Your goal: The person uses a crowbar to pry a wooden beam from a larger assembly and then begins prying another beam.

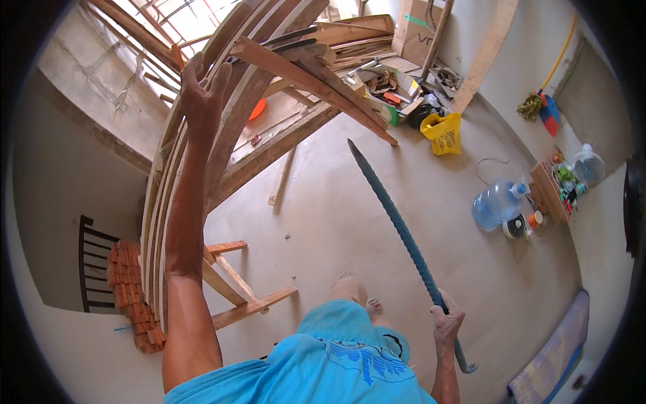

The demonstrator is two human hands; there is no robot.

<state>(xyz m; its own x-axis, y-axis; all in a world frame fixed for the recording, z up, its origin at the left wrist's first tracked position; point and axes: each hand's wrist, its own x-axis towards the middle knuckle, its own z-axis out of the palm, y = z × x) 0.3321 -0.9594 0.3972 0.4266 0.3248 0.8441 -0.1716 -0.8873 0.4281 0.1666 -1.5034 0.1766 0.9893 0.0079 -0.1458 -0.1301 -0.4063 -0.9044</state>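
My right hand is closed around a crowbar near its hooked lower end. The bar is dark teal with a ribbed, twisted shaft. Its tapered tip points up and away over the floor, touching nothing. My left arm reaches far forward, and my left hand grips a long wooden plank, thumb on one side and fingers on the other. This plank belongs to a row of boards set on edge. Dark clamp-like or metal bars lie across the boards just beyond that hand.
A wooden trestle supports the boards; a slanting beam juts right. Stacked bricks stand at left. Ahead are a yellow basket and a scrap-filled box. To the right are a water jug, a broom and a rolled mat.
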